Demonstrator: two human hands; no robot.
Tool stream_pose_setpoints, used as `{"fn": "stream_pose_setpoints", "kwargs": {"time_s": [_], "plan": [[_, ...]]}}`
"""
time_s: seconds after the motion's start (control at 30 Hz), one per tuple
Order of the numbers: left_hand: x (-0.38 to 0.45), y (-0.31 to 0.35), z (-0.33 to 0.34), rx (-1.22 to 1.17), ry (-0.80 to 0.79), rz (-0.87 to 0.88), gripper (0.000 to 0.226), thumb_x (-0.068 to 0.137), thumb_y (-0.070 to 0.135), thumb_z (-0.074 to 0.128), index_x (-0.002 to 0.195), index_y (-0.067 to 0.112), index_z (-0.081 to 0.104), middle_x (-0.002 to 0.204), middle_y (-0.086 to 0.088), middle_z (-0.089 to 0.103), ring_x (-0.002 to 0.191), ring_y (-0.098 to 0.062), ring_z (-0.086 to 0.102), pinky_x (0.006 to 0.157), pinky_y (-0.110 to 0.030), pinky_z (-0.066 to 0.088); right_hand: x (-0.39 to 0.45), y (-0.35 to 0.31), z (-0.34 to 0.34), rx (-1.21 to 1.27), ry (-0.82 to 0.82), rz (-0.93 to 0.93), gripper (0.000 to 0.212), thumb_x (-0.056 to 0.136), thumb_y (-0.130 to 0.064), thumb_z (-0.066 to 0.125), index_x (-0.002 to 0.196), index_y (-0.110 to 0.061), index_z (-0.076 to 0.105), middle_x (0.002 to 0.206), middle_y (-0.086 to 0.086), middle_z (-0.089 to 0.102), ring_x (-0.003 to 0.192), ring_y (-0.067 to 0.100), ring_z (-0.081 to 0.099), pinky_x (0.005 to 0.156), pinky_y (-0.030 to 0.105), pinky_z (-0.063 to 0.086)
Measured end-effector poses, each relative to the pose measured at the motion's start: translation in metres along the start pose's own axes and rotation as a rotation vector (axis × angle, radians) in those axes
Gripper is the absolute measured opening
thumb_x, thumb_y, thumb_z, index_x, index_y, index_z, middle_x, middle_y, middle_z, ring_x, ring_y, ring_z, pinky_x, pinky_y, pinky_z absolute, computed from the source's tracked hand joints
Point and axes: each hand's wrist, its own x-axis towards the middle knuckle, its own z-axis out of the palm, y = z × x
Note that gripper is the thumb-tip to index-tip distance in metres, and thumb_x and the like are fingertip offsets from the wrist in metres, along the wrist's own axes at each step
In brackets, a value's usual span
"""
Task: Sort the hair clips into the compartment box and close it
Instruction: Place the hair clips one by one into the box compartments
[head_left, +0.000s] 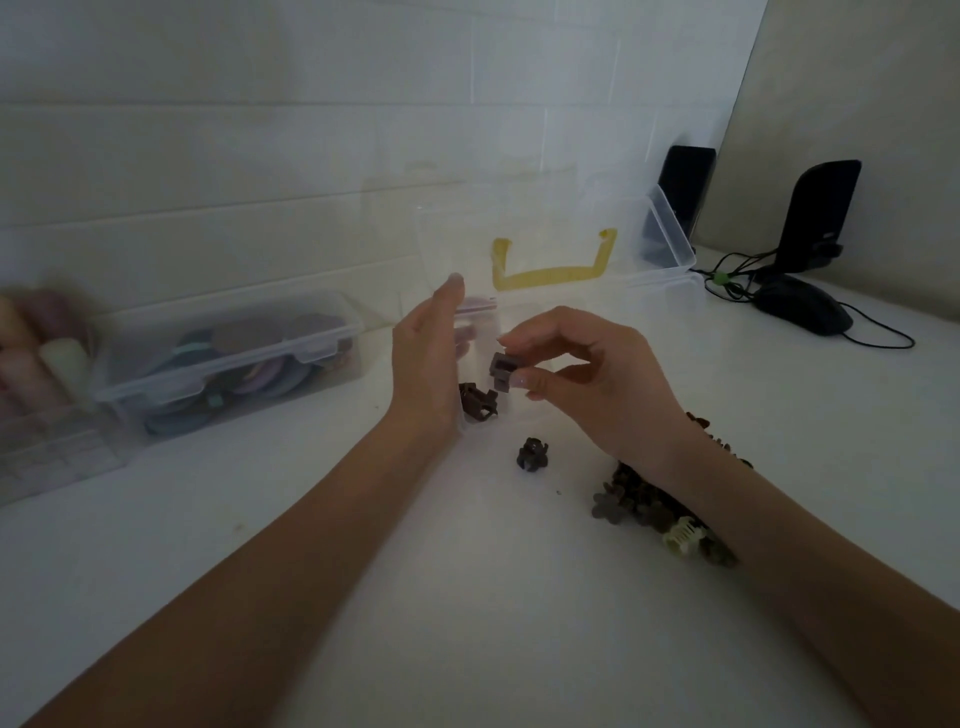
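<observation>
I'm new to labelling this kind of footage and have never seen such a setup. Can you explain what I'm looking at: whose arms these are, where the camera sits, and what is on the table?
No machine here: a person's two bare arms, filmed by one wide-angle camera worn on the head, looking down at a white table. The right hand pinches a small brown hair clip between thumb and fingers. The left hand, fingers straight, rests against a clear compartment box with a yellow handle, its lid open. One brown clip seems already inside, another lies loose, and a pile of clips waits under the right wrist. To the left stands a closed clear box of coloured items; far right, a computer mouse.
</observation>
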Motion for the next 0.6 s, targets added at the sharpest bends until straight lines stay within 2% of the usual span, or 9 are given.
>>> {"fn": "stream_pose_setpoints", "kwargs": {"time_s": [0.07,0.13,0.2,0.33,0.4,0.43,0.5,0.57,0.6], "plan": [[-0.004,-0.003,0.003,-0.009,0.003,0.022,0.022,0.098,0.033,0.052,0.086,0.02,0.064,0.094,0.003,0.067,0.09,-0.017,0.061,0.093,-0.034,0.048,0.0,-0.001,0.003,-0.009,0.027,-0.019,0.019,0.076,0.0,0.074,0.082,-0.016,0.067,0.083,-0.006,0.07,0.078,0.007,0.065,0.066,0.024,0.056],[-0.006,-0.007,0.006,-0.015,-0.009,0.038,0.031,0.098,0.033,0.052,0.094,0.009,0.07,0.101,-0.006,0.072,0.091,-0.018,0.061,0.088,-0.033,0.048,-0.001,-0.001,0.007,-0.042,0.041,-0.052,0.013,0.075,-0.002,0.075,0.078,-0.011,0.067,0.081,-0.005,0.068,0.075,0.006,0.063,0.068,0.022,0.054],[-0.007,-0.007,0.008,-0.01,-0.013,0.043,0.036,0.098,0.034,0.052,0.101,0.003,0.07,0.108,-0.011,0.072,0.094,-0.02,0.062,0.088,-0.034,0.049,-0.001,0.001,0.01,-0.181,0.042,-0.131,0.01,0.075,-0.002,0.075,0.077,-0.008,0.067,0.081,-0.009,0.061,0.073,0.006,0.059,0.067,0.017,0.05],[-0.005,-0.005,0.007,-0.032,-0.035,0.003,0.022,0.097,0.034,0.054,0.085,0.02,0.066,0.096,0.0,0.069,0.088,-0.017,0.061,0.092,-0.036,0.05,0.0,0.008,0.008,-0.445,0.091,-0.197,0.01,0.076,-0.008,0.076,0.079,-0.013,0.068,0.08,-0.006,0.048,0.075,-0.001,0.045,0.067,0.009,0.035],[-0.003,-0.004,0.005,-0.039,-0.049,-0.013,0.02,0.097,0.036,0.054,0.086,0.023,0.064,0.097,0.004,0.067,0.09,-0.016,0.062,0.09,-0.034,0.05,0.0,0.002,0.001,-0.453,0.061,-0.154,0.006,0.08,-0.019,0.074,0.079,-0.017,0.068,0.068,-0.005,0.048,0.061,0.004,0.043,0.06,0.012,0.034],[-0.002,-0.004,0.004,-0.035,-0.056,-0.017,0.02,0.097,0.037,0.054,0.087,0.023,0.064,0.099,0.004,0.067,0.092,-0.017,0.064,0.09,-0.033,0.049,0.0,-0.001,-0.004,-0.449,0.019,-0.13,0.01,0.083,-0.027,0.071,0.078,-0.019,0.069,0.059,-0.005,0.047,0.052,0.008,0.041,0.055,0.017,0.034],[-0.002,-0.002,0.003,-0.036,-0.061,-0.022,0.022,0.096,0.039,0.055,0.09,0.02,0.065,0.101,0.001,0.07,0.096,-0.021,0.067,0.091,-0.035,0.05,0.0,-0.006,-0.013,-0.403,-0.055,-0.086,0.03,0.086,-0.043,0.062,0.073,-0.017,0.073,0.043,-0.002,0.042,0.04,0.012,0.034,0.047,0.019,0.029],[-0.002,-0.002,0.002,-0.043,-0.059,-0.026,0.024,0.096,0.038,0.055,0.089,0.018,0.065,0.099,-0.001,0.071,0.096,-0.021,0.068,0.088,-0.035,0.052,0.0,-0.009,-0.017,-0.379,-0.134,-0.048,0.052,0.084,-0.055,0.051,0.069,-0.011,0.075,0.036,-0.002,0.035,0.035,0.012,0.028,0.044,0.018,0.024],[-0.001,-0.002,0.003,-0.05,-0.06,-0.027,0.023,0.096,0.037,0.055,0.086,0.018,0.065,0.095,0.001,0.071,0.091,-0.019,0.068,0.083,-0.031,0.052,-0.001,-0.008,-0.017,-0.399,-0.19,-0.023,0.056,0.084,-0.057,0.049,0.068,-0.01,0.075,0.036,-0.003,0.032,0.035,0.013,0.027,0.044,0.019,0.023]]}}
